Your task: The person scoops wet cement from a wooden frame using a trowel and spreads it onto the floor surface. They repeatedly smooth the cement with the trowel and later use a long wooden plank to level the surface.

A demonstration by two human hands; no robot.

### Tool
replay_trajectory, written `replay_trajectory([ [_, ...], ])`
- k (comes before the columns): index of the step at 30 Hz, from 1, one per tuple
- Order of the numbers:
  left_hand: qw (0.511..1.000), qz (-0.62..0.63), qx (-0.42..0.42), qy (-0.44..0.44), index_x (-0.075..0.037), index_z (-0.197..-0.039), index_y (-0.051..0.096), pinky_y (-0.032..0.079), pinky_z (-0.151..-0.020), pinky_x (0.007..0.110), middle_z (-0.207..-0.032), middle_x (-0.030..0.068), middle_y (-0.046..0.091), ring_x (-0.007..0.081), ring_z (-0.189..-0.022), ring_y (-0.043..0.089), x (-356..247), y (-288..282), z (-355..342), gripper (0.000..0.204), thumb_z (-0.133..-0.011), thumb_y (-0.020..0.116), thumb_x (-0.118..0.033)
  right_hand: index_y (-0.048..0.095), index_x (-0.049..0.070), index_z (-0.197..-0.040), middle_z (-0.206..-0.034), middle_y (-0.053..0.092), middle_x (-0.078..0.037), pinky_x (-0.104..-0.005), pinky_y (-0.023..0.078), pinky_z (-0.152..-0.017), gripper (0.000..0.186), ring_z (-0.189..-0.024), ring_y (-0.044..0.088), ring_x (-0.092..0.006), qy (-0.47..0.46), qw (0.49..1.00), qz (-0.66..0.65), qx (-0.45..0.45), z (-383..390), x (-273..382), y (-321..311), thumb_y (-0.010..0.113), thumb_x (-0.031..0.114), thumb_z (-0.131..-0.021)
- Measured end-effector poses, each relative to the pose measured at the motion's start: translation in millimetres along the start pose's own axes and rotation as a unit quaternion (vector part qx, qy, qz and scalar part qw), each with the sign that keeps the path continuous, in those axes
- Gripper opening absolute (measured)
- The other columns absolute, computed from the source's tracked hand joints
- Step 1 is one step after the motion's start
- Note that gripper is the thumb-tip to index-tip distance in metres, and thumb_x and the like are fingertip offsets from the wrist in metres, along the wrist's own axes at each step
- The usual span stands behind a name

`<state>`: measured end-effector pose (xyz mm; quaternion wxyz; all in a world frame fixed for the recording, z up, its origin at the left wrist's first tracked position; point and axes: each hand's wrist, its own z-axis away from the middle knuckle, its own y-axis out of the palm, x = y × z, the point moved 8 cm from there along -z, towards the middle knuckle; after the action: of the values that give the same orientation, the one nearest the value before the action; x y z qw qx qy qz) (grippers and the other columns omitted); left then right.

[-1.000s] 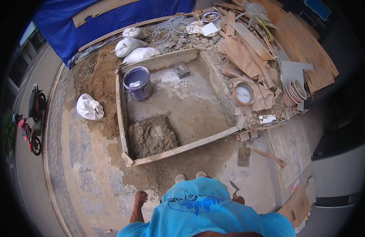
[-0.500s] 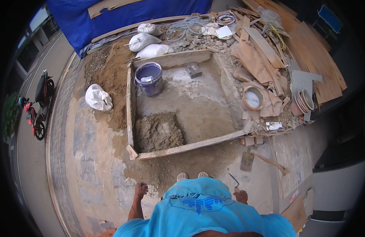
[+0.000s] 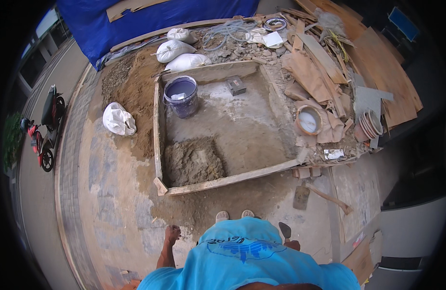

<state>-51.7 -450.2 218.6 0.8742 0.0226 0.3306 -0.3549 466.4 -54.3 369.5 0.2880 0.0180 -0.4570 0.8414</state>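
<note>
My left hand hangs open and empty beside my body, fingers loosely bent and apart. My right hand is closed on the handle of a trowel, its dark blade angled upward. In front of my feet lies a shallow framed box with a mound of wet grey mortar in its near left corner, a purple bucket at back left and a grey block at the back. A shovel lies on the ground to the right.
White sacks and sand lie behind and left, a white bag nearer. Wood scraps, a round pot and stacked pots cover rubble at right. A red motorbike stands far left; a blue tarp hangs behind.
The view shifted over the last second, the scene sliding right and up in the picture. The trowel in my right hand has tilted, showing more of its blade's face.
</note>
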Motion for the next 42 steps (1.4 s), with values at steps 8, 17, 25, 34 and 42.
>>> replay_trajectory([
  [8, 1.0, 0.019, 0.013, 0.005, -0.002, -0.09, 0.059, 0.047, -0.043, 0.03, -0.07, 0.007, 0.062, 0.0182, -0.054, 0.062, -7, 3, -8, 0.01, -0.081, 0.059, -0.007, 0.068, -0.003, -0.075, -0.062, 0.065, -0.014, -0.0378, 0.051, -0.05, 0.023, -0.054, 0.065, -0.0223, -0.009, 0.995, 0.095, -0.013, 2, -3, 11, 0.074, 0.019, -0.077],
  [17, 1.0, 0.016, 0.001, 0.003, -0.002, -0.089, 0.06, 0.047, -0.042, 0.031, -0.067, 0.0069, 0.061, 0.0182, -0.052, 0.061, -3, 1, -2, 0.011, -0.08, 0.06, -0.006, 0.069, -0.002, -0.074, -0.062, 0.065, -0.014, -0.0381, 0.052, -0.052, 0.024, -0.056, 0.066, -0.0221, 0.021, 0.99, 0.141, 0.001, 6, 0, 13, 0.074, 0.021, -0.076],
  [25, 0.999, 0.023, -0.021, -0.015, -0.002, -0.089, 0.059, 0.046, -0.04, 0.029, -0.068, 0.008, 0.061, 0.0179, -0.05, 0.06, 6, 2, 15, 0.011, -0.079, 0.061, -0.005, 0.069, -0.001, -0.075, -0.061, 0.064, -0.014, -0.0381, 0.053, -0.053, 0.025, -0.055, 0.066, -0.0215, 0.021, 0.992, 0.021, 0.123, -38, -28, 31, 0.072, 0.023, -0.079],
  [34, 0.997, 0.069, -0.029, -0.032, -0.003, -0.097, 0.057, 0.047, -0.042, 0.03, -0.073, 0.0096, 0.062, 0.0191, -0.053, 0.061, 31, 45, 53, 0.015, -0.083, 0.06, -0.009, 0.064, 0.0, -0.08, -0.065, 0.063, -0.011, -0.0348, 0.052, -0.043, 0.034, -0.053, 0.063, -0.0203, -0.084, 0.972, 0.058, 0.213, -108, 20, 45, 0.064, 0.033, -0.085],
  [42, 0.995, 0.082, -0.044, -0.038, -0.004, -0.103, 0.058, 0.049, -0.05, 0.029, -0.078, 0.0074, 0.064, 0.017, -0.06, 0.062, 45, 98, 87, 0.02, -0.085, 0.057, -0.013, 0.056, 0.0, -0.123, -0.08, 0.061, -0.01, -0.0332, 0.048, -0.045, 0.051, -0.057, 0.061, -0.0176, -0.189, 0.951, -0.075, 0.233, -127, 132, 41, 0.061, 0.004, -0.072],
])
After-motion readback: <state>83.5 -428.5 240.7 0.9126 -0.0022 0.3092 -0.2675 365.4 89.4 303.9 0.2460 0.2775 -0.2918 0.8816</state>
